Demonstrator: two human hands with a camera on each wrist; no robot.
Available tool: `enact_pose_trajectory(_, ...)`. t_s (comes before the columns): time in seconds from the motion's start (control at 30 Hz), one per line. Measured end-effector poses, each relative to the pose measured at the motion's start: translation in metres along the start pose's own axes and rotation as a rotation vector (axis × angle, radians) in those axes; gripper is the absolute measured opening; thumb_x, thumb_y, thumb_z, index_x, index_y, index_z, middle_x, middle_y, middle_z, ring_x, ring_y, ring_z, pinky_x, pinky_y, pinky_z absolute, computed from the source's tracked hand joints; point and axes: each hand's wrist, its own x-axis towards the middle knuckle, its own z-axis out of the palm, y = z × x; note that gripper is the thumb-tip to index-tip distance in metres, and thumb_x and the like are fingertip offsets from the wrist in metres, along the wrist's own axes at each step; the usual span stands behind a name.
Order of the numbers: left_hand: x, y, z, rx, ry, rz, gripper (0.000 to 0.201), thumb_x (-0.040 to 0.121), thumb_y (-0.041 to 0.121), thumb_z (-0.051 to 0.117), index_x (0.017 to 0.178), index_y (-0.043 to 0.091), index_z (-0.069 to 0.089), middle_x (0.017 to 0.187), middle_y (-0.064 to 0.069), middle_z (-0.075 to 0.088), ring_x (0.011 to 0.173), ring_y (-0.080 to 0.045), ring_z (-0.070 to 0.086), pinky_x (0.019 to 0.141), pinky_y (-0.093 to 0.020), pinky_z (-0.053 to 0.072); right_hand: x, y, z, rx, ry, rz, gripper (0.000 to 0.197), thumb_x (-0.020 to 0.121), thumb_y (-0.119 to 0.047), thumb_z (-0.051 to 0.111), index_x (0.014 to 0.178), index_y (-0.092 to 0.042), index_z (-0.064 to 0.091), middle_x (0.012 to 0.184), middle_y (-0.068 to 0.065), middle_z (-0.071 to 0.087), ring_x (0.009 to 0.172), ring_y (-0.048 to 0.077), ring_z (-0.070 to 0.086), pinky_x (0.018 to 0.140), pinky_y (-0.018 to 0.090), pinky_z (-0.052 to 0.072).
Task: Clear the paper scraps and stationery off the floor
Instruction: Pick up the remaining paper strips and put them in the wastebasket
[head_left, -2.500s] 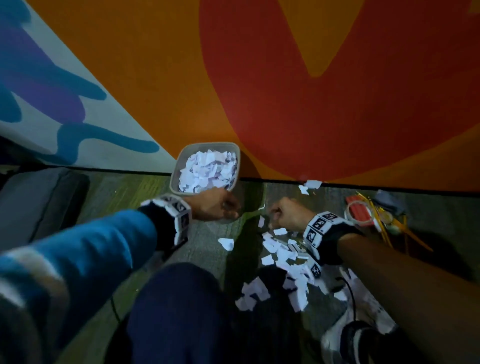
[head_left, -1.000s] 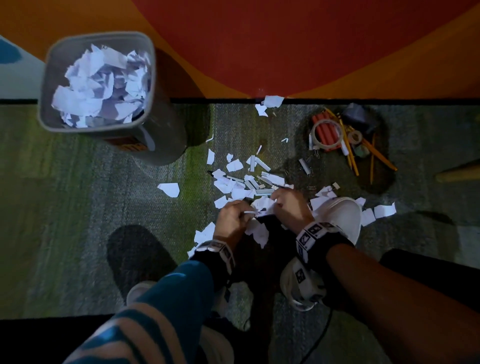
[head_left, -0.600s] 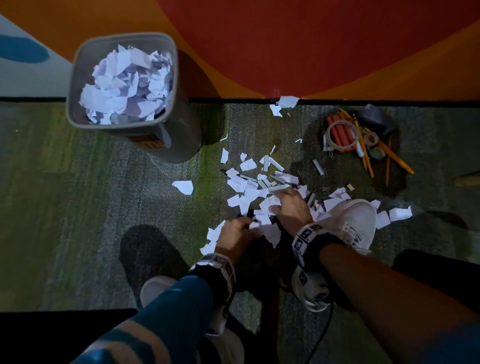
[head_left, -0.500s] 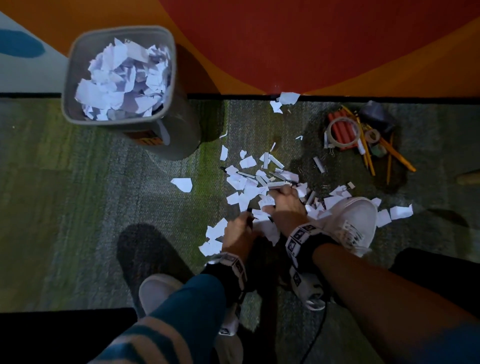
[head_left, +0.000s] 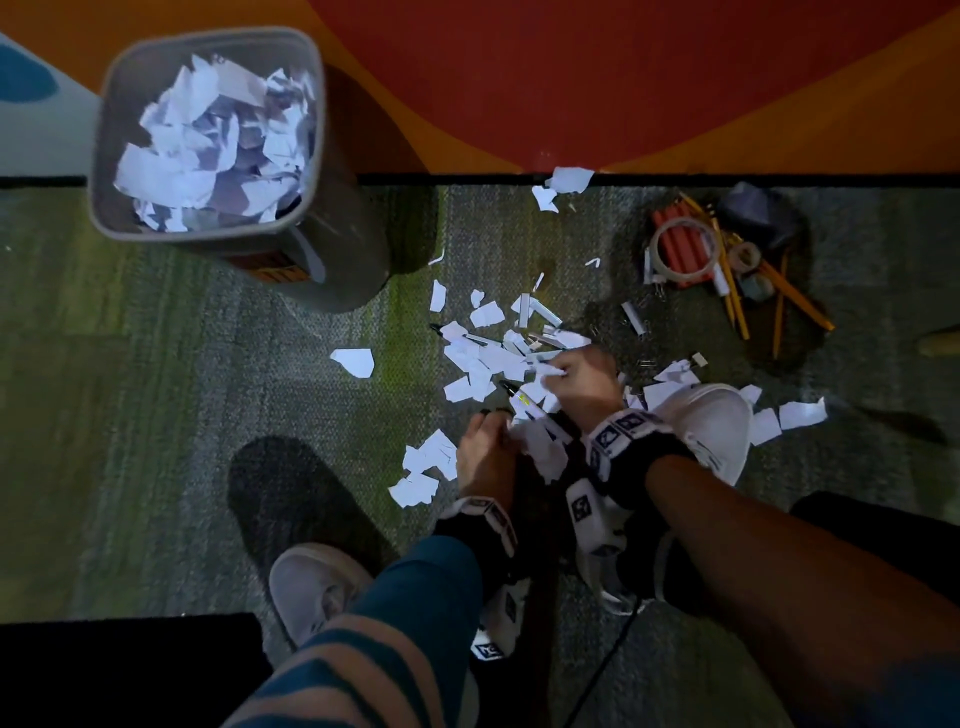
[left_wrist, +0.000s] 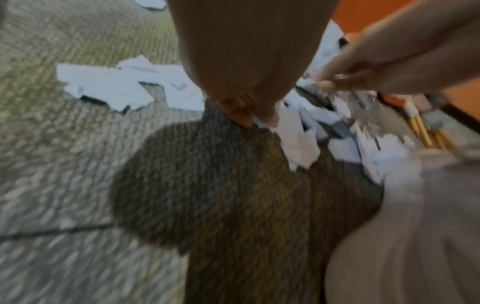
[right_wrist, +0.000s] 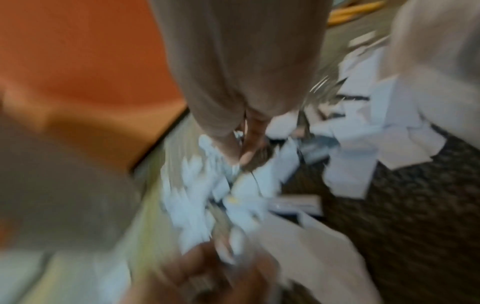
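Hands down in the mess: your left hand (head_left: 485, 449) pinches a paper scrap (left_wrist: 298, 142), your right hand (head_left: 584, 382) grips more scraps (head_left: 550, 370) off the carpet (head_left: 208, 415).

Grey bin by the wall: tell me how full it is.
Nearly full. The grey bin stands upright, with white paper scraps heaped close to its rim.

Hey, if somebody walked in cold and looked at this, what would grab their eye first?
Probably the scatter of white paper scraps across the carpet, with the left hand and right hand both picking at them beside a white shoe. Next, the grey bin at upper left, heaped with torn paper, against the orange and red wall. Then the pencils and tape roll piled at right.
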Motion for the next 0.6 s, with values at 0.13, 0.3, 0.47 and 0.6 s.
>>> enact_pose_trajectory(0.13, 0.009, 0.004, -0.014, -0.022, -0.023, -0.017, 0.023, 0.088, 0.016, 0.072, 0.111, 0.013, 0.073, 0.109, -0.004, 0.059, 0.091, -0.014, 0.050, 0.079, -0.022, 0.034, -0.013, -0.008, -0.033, 0.051, -0.196, 0.081, 0.026, 0.076, -0.016, 0.081, 0.059, -0.013, 0.061, 0.057, -0.003, 0.053, 0.056, 0.006, 0.051, 0.055, 0.016, 0.038)
enact_pose_trajectory(0.3, 0.012, -0.008, -0.040, -0.138, 0.031, -0.076, 0.008, 0.082, 0.013, 0.077, 0.090, 0.011, 0.077, 0.098, -0.005, 0.070, 0.086, -0.019, 0.065, 0.077, -0.017, 0.047, -0.044, -0.007, -0.017, -0.210, -0.432, 0.089, 0.037, 0.073, -0.008, 0.075, 0.047, -0.021, 0.053, 0.050, -0.009, 0.051, 0.061, 0.012, 0.054, 0.054, 0.020, 0.038)
enact_pose_trajectory(0.47, -0.002, -0.060, -0.088, -0.211, 0.133, -0.105, 0.020, 0.082, 0.010, 0.073, 0.099, 0.020, 0.076, 0.090, -0.009, 0.075, 0.082, -0.025, 0.070, 0.072, -0.020, 0.051, -0.067, 0.006, 0.018, -0.312, -0.256, 0.002, 0.029, 0.082, -0.008, 0.064, 0.111, -0.016, 0.065, 0.113, 0.013, 0.060, 0.111, 0.031, 0.057, 0.087, 0.033, 0.046)
enact_pose_trajectory(0.6, -0.015, -0.098, -0.102, -0.112, 0.072, -0.183, 0.041, 0.075, 0.030, 0.072, 0.114, 0.035, 0.065, 0.114, -0.012, 0.066, 0.103, -0.034, 0.063, 0.091, -0.047, 0.054, -0.083, 0.002, 0.037, -0.436, -0.269, 0.031, 0.084, 0.078, -0.035, 0.079, 0.143, -0.020, 0.029, 0.141, 0.015, 0.035, 0.123, 0.038, 0.047, 0.090, 0.044, 0.047)
